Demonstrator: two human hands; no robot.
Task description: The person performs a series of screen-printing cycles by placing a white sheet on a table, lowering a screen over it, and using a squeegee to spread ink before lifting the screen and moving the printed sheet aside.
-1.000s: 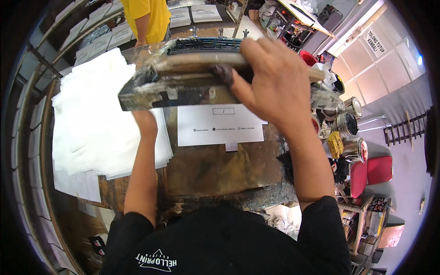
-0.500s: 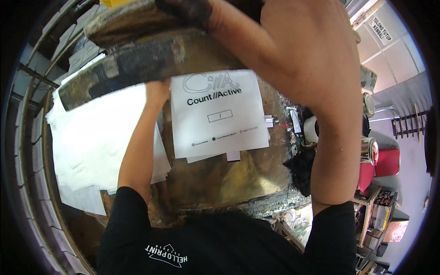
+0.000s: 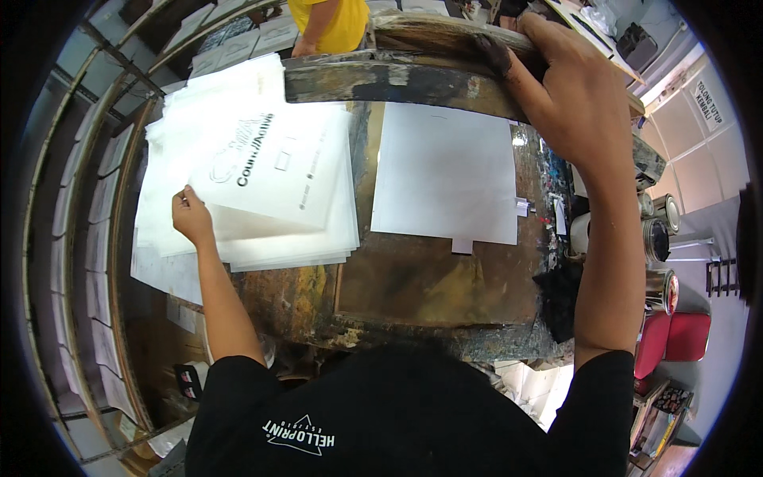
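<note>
My left hand [image 3: 191, 218] is closed on the corner of a thin white printed sheet [image 3: 266, 171]. That sheet hangs tilted over a pile of white sheets [image 3: 338, 230] at the left, its dark print turned sideways. At the upper right, my right hand [image 3: 574, 83] grips the edge of a raised, stained wooden frame [image 3: 445, 32], its thumb dark-smeared. Below the frame, a plain white sheet [image 3: 445, 171] lies on the brown board [image 3: 413, 282]. Small tabs stick out at that sheet's lower edge [image 3: 462, 246] and right side [image 3: 521, 207]. The frame's underside is mostly hidden.
A drying rack with shelves [image 3: 111, 262] runs along the left. At the far side a person in a yellow shirt [image 3: 338, 28] stands beyond the frame. Cans [image 3: 658, 290] and a black cloth [image 3: 560, 294] sit to the right, near a red chair [image 3: 685, 338].
My left hand has drawn the printed sheet off the board, leftward over the pile, turning it sideways. A plain sheet now shows on the board. My right hand still holds up the frame.
</note>
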